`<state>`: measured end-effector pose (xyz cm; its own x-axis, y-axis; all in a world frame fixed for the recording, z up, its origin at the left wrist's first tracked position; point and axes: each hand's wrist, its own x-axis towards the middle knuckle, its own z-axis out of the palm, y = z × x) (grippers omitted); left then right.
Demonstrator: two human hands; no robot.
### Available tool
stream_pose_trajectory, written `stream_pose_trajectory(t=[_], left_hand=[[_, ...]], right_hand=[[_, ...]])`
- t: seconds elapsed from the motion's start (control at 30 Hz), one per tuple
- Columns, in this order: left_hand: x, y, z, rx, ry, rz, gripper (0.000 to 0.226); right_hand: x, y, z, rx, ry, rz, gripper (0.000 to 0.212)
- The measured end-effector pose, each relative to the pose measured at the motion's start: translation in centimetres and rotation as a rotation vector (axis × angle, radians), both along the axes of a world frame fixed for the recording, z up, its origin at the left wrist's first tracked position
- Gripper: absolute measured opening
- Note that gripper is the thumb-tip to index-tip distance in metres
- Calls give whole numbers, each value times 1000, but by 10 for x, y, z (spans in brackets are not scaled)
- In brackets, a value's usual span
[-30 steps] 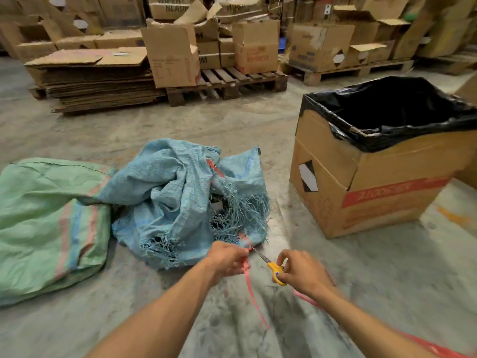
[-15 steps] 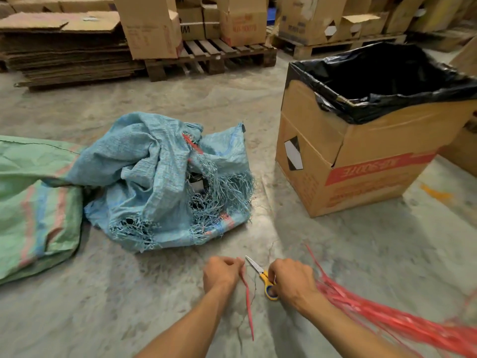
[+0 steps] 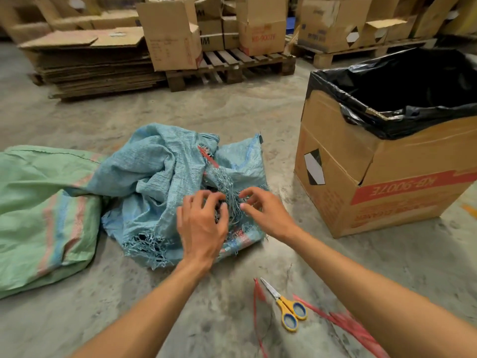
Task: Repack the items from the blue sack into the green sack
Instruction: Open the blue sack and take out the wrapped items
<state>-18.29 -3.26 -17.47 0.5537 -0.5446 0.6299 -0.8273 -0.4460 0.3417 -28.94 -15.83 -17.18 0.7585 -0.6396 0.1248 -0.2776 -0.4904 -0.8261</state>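
The crumpled blue woven sack [image 3: 160, 182] lies on the concrete floor, its mouth frayed into loose threads. Left of it lies the green sack [image 3: 38, 210], flat, partly under the blue one. Both my hands hover at the frayed opening: my left hand [image 3: 201, 223] and my right hand [image 3: 260, 210] have their fingers spread and bent over the threads. Neither hand plainly grips anything. What is inside the blue sack is hidden.
Yellow-handled scissors [image 3: 286, 306] and red plastic string [image 3: 343, 324] lie on the floor near me. A cardboard box [image 3: 361, 182] lined with a black bag stands at the right. Pallets with boxes [image 3: 232, 63] and stacked flat cardboard [image 3: 95, 63] are behind.
My right hand has put the scissors on the floor and my left has let go of the red string. Both hands have moved forward to the blue sack's frayed opening.
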Motion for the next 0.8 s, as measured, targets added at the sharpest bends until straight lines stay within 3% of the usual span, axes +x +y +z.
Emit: stream_pose_trajectory(t=[0.07, 0.13, 0.2, 0.27, 0.37, 0.53, 0.67, 0.73, 0.8], left_hand=[[30, -5, 19, -6, -69, 111, 35], [60, -7, 30, 112, 27, 241, 50], [80, -8, 31, 245, 171, 247, 56], [91, -7, 29, 282, 230, 192, 54], [94, -2, 30, 162, 255, 137, 48], [102, 4, 35, 105, 390, 189, 38], [100, 14, 34, 131, 360, 134, 31], [93, 20, 32, 171, 264, 141, 25], [83, 26, 29, 202, 158, 209, 20]], right_hand=[[36, -8, 22, -83, -115, -2, 21], [73, -14, 41, -173, -169, -10, 26], [103, -19, 51, -201, -101, -15, 37], [124, -22, 53, -145, 14, -43, 40], [135, -24, 40, -121, 41, -144, 27], [110, -24, 29, 45, -211, -243, 41], [52, -14, 18, 97, -317, -292, 23], [17, -1, 3, 118, -202, -226, 15], [-18, 16, -24, 131, 121, -50, 16]])
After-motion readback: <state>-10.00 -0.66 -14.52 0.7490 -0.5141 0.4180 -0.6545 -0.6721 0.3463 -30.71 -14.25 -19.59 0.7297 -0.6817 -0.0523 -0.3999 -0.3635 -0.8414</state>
